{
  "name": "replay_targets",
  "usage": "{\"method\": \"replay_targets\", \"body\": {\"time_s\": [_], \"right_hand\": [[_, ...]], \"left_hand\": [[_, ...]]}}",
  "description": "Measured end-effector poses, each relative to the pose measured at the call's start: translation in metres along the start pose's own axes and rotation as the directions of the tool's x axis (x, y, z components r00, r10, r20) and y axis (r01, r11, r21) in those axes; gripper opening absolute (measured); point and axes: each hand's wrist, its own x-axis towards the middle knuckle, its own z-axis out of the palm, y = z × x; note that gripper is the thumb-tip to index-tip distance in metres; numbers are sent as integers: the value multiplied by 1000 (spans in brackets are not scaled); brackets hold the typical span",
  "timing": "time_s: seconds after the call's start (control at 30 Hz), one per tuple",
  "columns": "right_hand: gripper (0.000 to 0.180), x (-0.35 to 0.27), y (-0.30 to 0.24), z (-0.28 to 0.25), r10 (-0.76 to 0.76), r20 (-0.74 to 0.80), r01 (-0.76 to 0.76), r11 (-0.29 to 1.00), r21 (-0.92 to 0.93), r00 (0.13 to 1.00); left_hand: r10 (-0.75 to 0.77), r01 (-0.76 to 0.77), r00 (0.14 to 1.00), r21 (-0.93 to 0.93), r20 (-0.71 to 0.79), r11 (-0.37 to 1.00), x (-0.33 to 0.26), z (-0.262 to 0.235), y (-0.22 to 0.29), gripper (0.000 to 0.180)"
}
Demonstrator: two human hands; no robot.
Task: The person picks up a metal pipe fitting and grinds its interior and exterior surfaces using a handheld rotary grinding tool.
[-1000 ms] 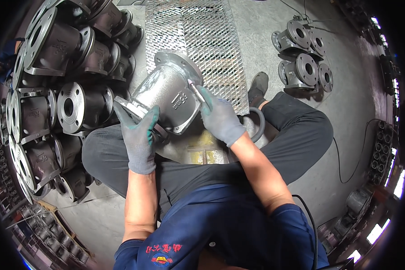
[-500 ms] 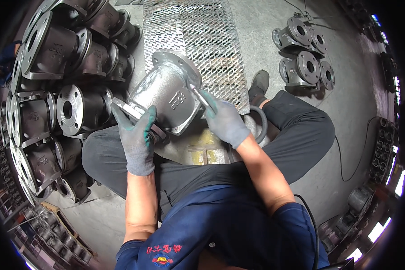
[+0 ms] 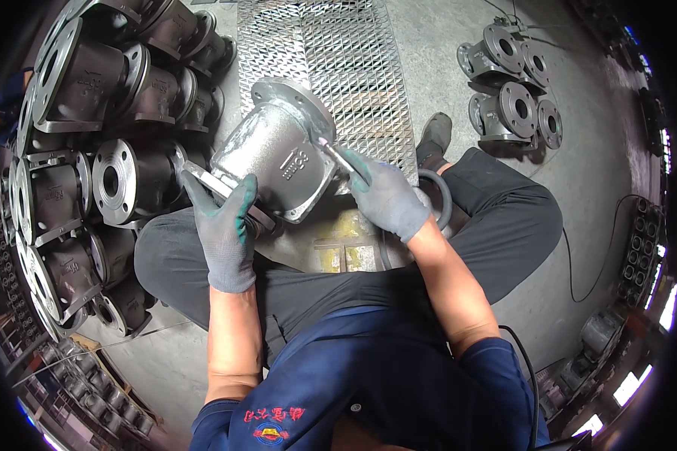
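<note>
Here, per item:
Valve body (image 3: 274,161): silver cast, flanged, tilted over the person's lap, w/ flanges at both ends.
Left hand (image 3: 226,225): gloved, fingers wrapped shut on the lower flange edge.
Right hand (image 3: 387,199): gloved, fingers pinched round a thin metal tool (image 3: 337,156), tip touching the body's side.
Stack of dark valve bodies (image 3: 90,150): just left.
Metal grating (image 3: 331,60): on floor ahead.

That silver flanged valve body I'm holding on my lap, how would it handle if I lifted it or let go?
The valve body looks like thick cast metal, so probably heavy and rigid. Its rounded barrel could roll off the lap if the left hand let go. The rough cast surface likely grips well under the gloves.
</note>
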Motion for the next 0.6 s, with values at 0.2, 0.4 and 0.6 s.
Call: {"method": "replay_targets", "body": {"time_s": [0.2, 0.4, 0.6], "right_hand": [[56, 3, 5, 10, -24, -13, 24, 1000, 13, 1000], [65, -10, 0, 16, -21, -34, 23, 997, 68, 999], [61, -2, -28, 12, 71, 118, -95, 972, 215, 990]], "left_hand": [[19, -19, 999, -3, -41, 1000, 0, -3, -3, 90], [-88, 88, 996, -120, 8, 989, 2, -11, -5, 81], [-60, 56, 998, -177, -17, 983, 5, -30, -26, 86]]}}
